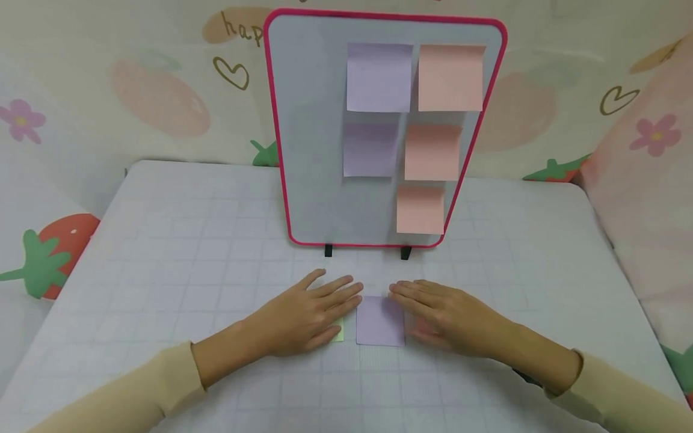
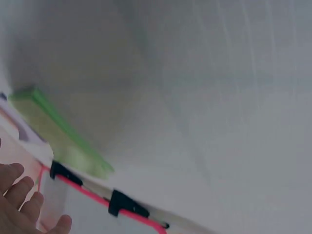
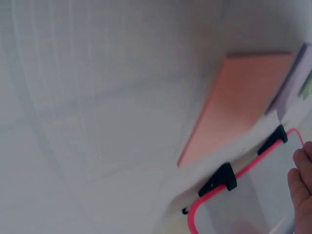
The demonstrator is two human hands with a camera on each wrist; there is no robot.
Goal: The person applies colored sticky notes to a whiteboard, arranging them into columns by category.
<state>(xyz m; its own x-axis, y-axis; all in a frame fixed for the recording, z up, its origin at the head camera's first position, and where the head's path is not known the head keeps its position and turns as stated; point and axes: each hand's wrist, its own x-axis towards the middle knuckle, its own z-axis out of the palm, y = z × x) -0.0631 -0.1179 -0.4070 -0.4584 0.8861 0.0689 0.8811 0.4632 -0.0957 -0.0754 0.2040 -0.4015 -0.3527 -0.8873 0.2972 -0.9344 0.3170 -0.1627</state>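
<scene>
My left hand is held flat with spread fingers above a green sticky-note pad, covering most of it in the head view. Fingers nearly straight, my right hand lies over a pink sticky-note pad. Between the two hands a purple sticky-note pad rests on the table, with fingertips of both hands at its sides. Neither hand grips anything. In the wrist views the fingers appear raised off the table, clear of the green and pink pads.
Behind the hands stands a whiteboard with a red-pink frame, on black feet. Two purple notes and a column of three pink notes stick to it. The table has a pale grid cloth.
</scene>
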